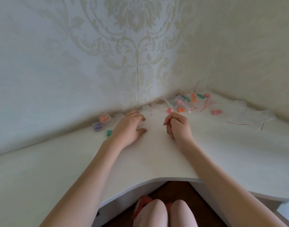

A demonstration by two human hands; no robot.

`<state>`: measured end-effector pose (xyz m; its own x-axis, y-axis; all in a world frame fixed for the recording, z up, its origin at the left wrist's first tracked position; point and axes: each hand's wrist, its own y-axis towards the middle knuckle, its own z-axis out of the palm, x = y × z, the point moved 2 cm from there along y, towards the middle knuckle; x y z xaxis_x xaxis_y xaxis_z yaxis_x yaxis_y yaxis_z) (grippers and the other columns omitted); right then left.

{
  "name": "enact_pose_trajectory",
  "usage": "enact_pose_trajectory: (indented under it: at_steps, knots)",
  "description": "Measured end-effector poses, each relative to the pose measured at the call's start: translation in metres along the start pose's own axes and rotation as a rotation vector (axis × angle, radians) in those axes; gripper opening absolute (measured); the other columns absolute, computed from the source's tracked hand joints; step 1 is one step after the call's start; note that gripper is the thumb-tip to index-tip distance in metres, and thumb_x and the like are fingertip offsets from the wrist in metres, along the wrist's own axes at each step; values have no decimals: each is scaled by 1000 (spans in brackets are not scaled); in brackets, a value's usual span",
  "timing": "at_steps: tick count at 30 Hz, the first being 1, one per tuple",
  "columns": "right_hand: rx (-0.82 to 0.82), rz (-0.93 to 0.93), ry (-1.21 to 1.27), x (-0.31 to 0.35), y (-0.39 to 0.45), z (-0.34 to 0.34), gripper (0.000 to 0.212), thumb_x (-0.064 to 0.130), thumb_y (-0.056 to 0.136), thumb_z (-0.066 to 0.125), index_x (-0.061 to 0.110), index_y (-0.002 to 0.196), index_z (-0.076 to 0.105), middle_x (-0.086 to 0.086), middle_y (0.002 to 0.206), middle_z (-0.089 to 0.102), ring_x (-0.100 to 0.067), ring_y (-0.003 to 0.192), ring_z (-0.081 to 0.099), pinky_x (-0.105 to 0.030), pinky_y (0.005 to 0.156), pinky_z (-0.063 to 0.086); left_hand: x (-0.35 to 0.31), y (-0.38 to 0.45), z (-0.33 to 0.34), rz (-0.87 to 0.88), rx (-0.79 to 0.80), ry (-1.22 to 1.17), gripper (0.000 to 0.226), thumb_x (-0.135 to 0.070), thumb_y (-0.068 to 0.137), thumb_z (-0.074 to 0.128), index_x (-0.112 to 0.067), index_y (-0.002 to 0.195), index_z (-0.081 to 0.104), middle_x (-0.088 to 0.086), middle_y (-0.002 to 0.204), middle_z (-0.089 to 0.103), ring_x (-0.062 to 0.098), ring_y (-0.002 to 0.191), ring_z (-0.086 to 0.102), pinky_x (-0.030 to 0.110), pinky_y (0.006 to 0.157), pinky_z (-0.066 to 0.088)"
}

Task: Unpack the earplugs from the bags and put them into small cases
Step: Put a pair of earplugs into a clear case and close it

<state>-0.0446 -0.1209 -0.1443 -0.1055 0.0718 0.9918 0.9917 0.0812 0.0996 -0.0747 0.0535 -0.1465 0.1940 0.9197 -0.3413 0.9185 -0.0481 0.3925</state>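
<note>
Your left hand (130,126) lies spread; your right hand (177,126) curls, empty. Take one bag (181,103) from the corner pile.

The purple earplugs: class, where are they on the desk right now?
In the head view the purple earplugs lie far left by the wall, just below the orange earplugs and left of the left hand.
</note>
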Motion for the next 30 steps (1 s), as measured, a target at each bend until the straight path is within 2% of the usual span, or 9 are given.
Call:
enact_pose_trajectory:
  at_steps: [3,5,6,9,15,18,22,25,30]
  knots:
    - [6,-72,-73,-2,0,3,25,4,80,39,16,69,58,10,49,40,-1,51,34,-19,45,27,-13,-3,-3,-25,-114,-92,42,-23,80,73,-12,119,59,5,123,59,21,114,53,20,87,35]
    - [6,-105,-202,-2,-1,4,13,22,89,52,20,79,60,16,62,38,-3,41,36,-18,42,28,-22,-2,-4,-1,-167,-168,42,-18,77,74,-12,117,60,3,113,64,20,102,59,24,85,42]
    - [15,-120,-260,-2,-1,4,12,29,89,57,20,82,61,16,58,37,-5,37,34,-16,39,26,-26,-1,-4,10,-181,-214,42,-15,76,75,-12,116,61,1,108,64,17,96,60,24,83,44]
    - [34,-164,-308,-4,1,6,18,34,88,63,17,82,65,10,39,31,-8,36,27,-16,38,19,-31,0,-2,18,-179,-287,42,-9,74,75,-10,114,62,-7,100,54,9,84,56,15,78,41]
    - [123,-192,-356,-3,-1,12,23,45,83,66,23,80,70,8,44,25,-10,42,23,-23,44,14,-29,3,4,70,-174,-275,40,-2,67,74,-8,106,64,-5,100,48,7,74,52,17,73,44]
    - [150,-173,-357,-1,0,14,22,43,86,64,24,74,68,9,42,28,-9,42,26,-22,42,16,-28,2,5,122,-165,-267,42,-1,69,75,-6,109,65,-6,102,46,10,78,54,23,76,48]
    - [216,-107,-253,4,0,14,43,36,94,56,24,52,51,12,42,38,-5,42,31,-20,45,21,-25,6,5,91,-208,-302,45,-9,70,81,-8,113,67,-9,101,49,14,78,58,36,78,54]
    - [211,-36,-192,3,2,14,44,32,96,51,16,56,41,2,49,39,-9,43,31,-24,47,24,-25,8,7,88,-212,-338,47,-11,70,82,-7,114,67,-7,99,51,14,76,58,34,79,54]
    - [194,46,-69,2,3,13,40,21,98,45,14,59,50,-1,47,42,-10,40,33,-18,40,26,-30,8,7,54,-186,-398,41,-10,73,80,-5,111,66,-5,98,50,10,69,57,17,71,48]
